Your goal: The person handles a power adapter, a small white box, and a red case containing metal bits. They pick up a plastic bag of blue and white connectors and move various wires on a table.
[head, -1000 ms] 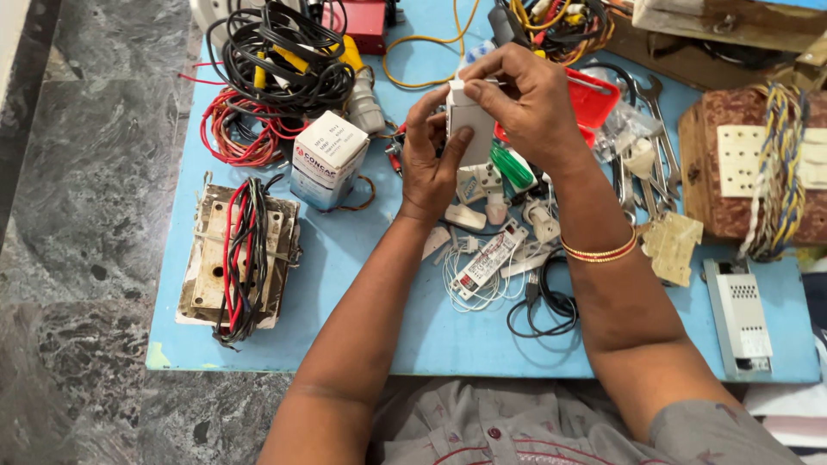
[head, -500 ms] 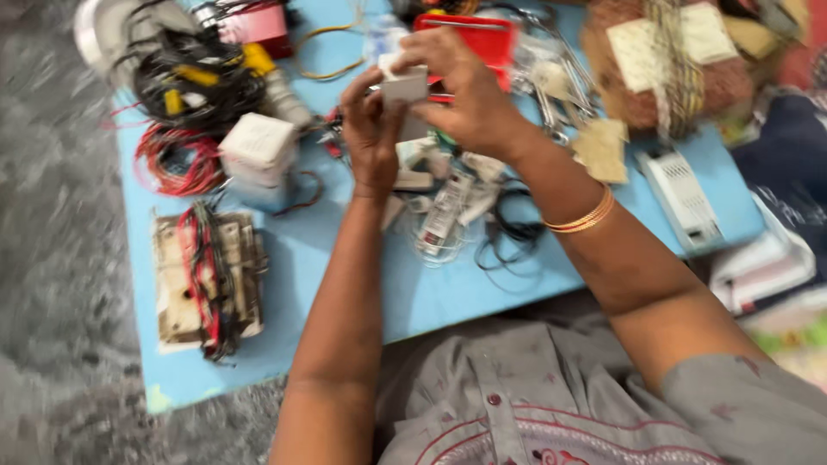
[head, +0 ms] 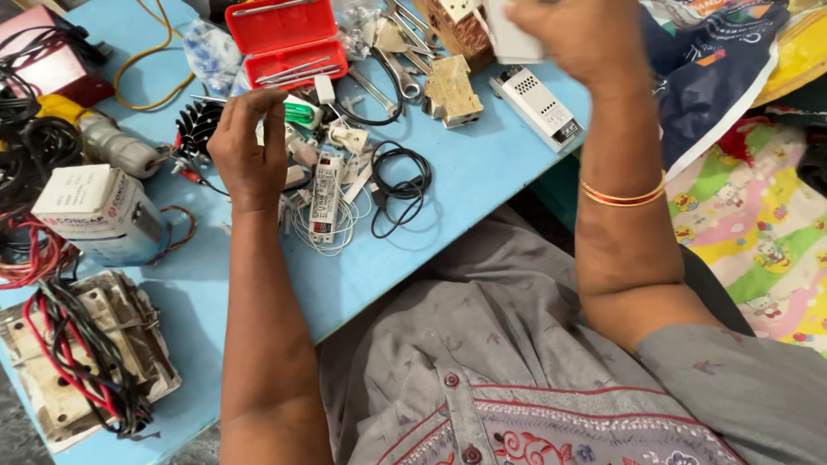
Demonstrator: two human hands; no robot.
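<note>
up at the top edge of the frame, right of centre, my right hand (head: 579, 30) is closed around a small white box-shaped part (head: 510, 39), held clear above the blue table (head: 482, 172); only the lower part of it shows under my fingers. left of centre, my left hand (head: 245, 151) hangs over the clutter with its fingers loosely curled and holds nothing; its fingertips are just above a green-handled tool (head: 299, 113) and some small white plastic pieces. below that hand lies a slim white driver unit (head: 325, 196) on a nest of thin white wire, with a coil of black cable (head: 398, 185) just to its right. at the top centre an open red case (head: 289, 39) sits on the table: a metal tool lies in its upper half and a couple of thin metal tools in its lower half. right of it are loose spanners (head: 398, 73), a cream switch plate (head: 452, 90) and a white perforated power supply (head: 538, 108) near the table's edge. at the left of the frame stands a white carton (head: 95, 215), shut, so i cannot tell what is in it. in the lower left corner a worn metal switch box (head: 82, 362) holds a bundle of red and black wires. a grey plug sits in the upper left among black cables.
</note>
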